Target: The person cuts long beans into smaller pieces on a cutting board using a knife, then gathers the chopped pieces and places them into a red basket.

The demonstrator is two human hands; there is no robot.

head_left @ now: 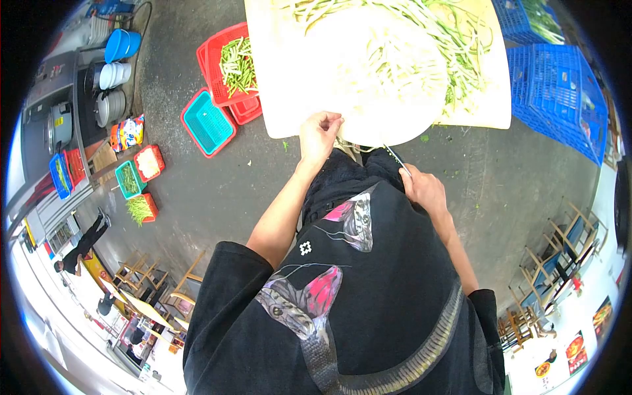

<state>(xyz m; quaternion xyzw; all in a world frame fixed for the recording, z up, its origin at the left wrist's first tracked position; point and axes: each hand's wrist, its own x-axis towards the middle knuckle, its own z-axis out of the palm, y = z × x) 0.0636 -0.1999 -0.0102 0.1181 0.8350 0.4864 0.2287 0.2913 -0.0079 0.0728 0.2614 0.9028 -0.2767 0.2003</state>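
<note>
Pinched shut, left hand (320, 135) gripped bean strips (347, 146) at the white board's (280, 99) near edge; right hand (424, 191) clasped a knife (397, 160) (open floor (197, 197) on both sides). Strips were pale green, slender.

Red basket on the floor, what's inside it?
Cut green beans lie piled inside the red basket. The pile hides the bottom beneath it, and whatever is in the baskets stacked underneath cannot be seen.
</note>
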